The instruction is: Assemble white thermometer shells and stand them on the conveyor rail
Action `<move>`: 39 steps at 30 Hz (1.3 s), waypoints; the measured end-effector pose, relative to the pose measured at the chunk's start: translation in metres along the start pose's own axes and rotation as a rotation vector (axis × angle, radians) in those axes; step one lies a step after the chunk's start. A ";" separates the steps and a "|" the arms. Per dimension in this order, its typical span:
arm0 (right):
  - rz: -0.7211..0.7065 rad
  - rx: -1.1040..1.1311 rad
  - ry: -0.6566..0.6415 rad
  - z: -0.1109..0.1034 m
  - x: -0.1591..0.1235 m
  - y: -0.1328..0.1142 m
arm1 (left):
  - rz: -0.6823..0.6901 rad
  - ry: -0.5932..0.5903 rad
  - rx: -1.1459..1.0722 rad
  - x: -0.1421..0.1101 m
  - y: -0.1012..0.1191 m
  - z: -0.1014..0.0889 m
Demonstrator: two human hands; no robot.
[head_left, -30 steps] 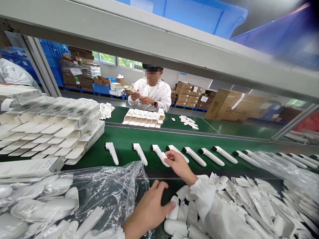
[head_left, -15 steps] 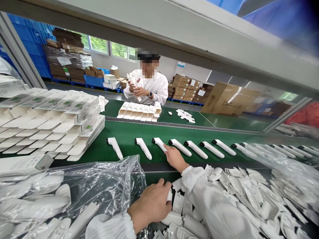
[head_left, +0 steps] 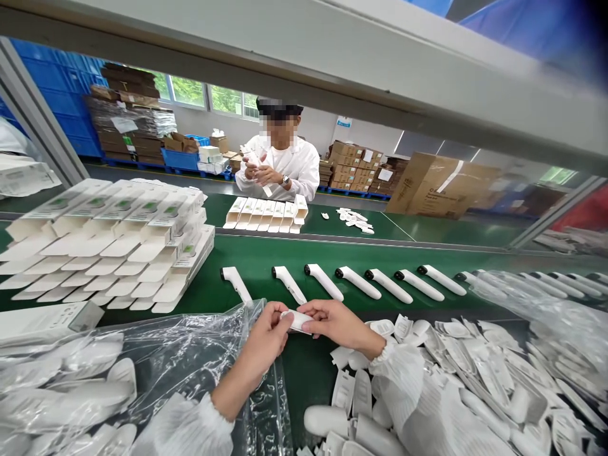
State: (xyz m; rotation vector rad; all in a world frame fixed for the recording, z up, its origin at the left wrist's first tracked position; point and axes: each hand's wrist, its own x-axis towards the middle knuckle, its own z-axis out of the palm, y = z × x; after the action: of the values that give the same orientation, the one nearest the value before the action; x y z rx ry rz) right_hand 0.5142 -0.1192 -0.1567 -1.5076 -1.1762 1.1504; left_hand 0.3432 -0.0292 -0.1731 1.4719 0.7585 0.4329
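Just in front of the belt's near edge, my left hand point(head_left: 272, 329) and my right hand point(head_left: 327, 322) pinch a small white plastic cover point(head_left: 299, 320) between them. Fingers close around both its ends, and part of it is hidden. Beyond my hands, a row of white handheld devices with black tips, like thermometers point(head_left: 323, 282), lies slanted on the green belt point(head_left: 266, 253). Below my right forearm spreads a heap of loose white plastic shells point(head_left: 475, 354).
Stacked open white boxes point(head_left: 114, 234) stand at left. A clear plastic bag point(head_left: 190, 342) with white parts lies at front left; another sheet of plastic point(head_left: 522, 304) covers parts at right. Across the belt a co-worker point(head_left: 280, 158) handles white items behind a box row point(head_left: 266, 214). A metal beam point(head_left: 304, 57) crosses overhead.
My right hand has come back from a device on the belt, and my left hand has risen from the loose parts. Both now meet at the white cover. The view has shifted slightly.
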 end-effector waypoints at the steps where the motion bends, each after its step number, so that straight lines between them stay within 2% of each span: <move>1: 0.000 0.052 0.001 0.002 0.000 0.000 | 0.003 -0.016 -0.045 -0.002 0.002 0.001; 5: 0.023 0.183 0.033 0.004 -0.002 0.002 | 0.013 -0.065 -0.213 -0.010 0.007 0.000; 8: 0.044 0.151 0.108 -0.005 0.001 0.007 | -0.055 0.027 -0.245 -0.010 0.003 -0.002; 11: 0.057 0.091 0.264 -0.021 0.011 0.016 | -0.115 0.129 -0.265 -0.006 -0.003 -0.003; 13: 0.062 -0.037 0.359 -0.030 0.020 0.022 | -0.112 0.146 -0.269 -0.005 -0.005 -0.004; 15: 0.063 -0.255 0.439 -0.036 0.029 0.027 | -0.113 0.146 -0.279 -0.004 -0.006 -0.004; 17: 0.049 -0.477 0.471 -0.036 0.036 0.032 | -0.127 0.132 -0.290 -0.003 -0.005 -0.004; 23: -0.002 -0.933 0.382 -0.020 0.044 0.044 | -0.128 0.110 -0.311 -0.005 -0.002 -0.003; 26: 0.027 -1.049 0.371 -0.020 0.041 0.048 | -0.134 0.122 -0.374 -0.006 -0.001 -0.003; 34: 0.034 -1.091 0.367 -0.045 0.029 0.054 | -0.215 0.111 -0.747 -0.003 0.000 0.005; 37: -0.076 -1.022 0.452 -0.038 0.018 0.049 | -0.222 0.088 -0.851 -0.005 -0.001 0.012; 39: -0.172 -0.825 0.465 -0.022 0.010 0.040 | -0.226 0.080 -0.888 -0.008 -0.003 0.017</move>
State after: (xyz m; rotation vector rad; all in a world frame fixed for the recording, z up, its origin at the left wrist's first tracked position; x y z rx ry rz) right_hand 0.5433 -0.1183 -0.1929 -2.0691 -1.4794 0.1350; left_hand 0.3491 -0.0470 -0.1754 0.5371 0.6561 0.5598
